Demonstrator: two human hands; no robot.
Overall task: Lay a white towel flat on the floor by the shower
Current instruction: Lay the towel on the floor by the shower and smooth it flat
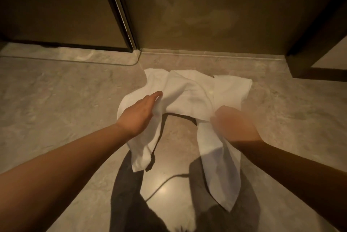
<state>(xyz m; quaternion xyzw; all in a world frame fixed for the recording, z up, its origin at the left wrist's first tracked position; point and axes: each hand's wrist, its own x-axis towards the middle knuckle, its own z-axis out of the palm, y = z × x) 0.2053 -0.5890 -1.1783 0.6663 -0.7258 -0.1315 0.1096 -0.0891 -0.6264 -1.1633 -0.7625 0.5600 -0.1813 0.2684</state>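
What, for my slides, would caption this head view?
Left hand and right hand hold a crumpled white towel, not yet flat on the floor.

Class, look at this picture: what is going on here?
A person grips a white towel with both hands, the left hand and the blurred right hand each at its near edge. The towel is bunched, its ends drooping, not yet flat on the marble floor by the shower glass.
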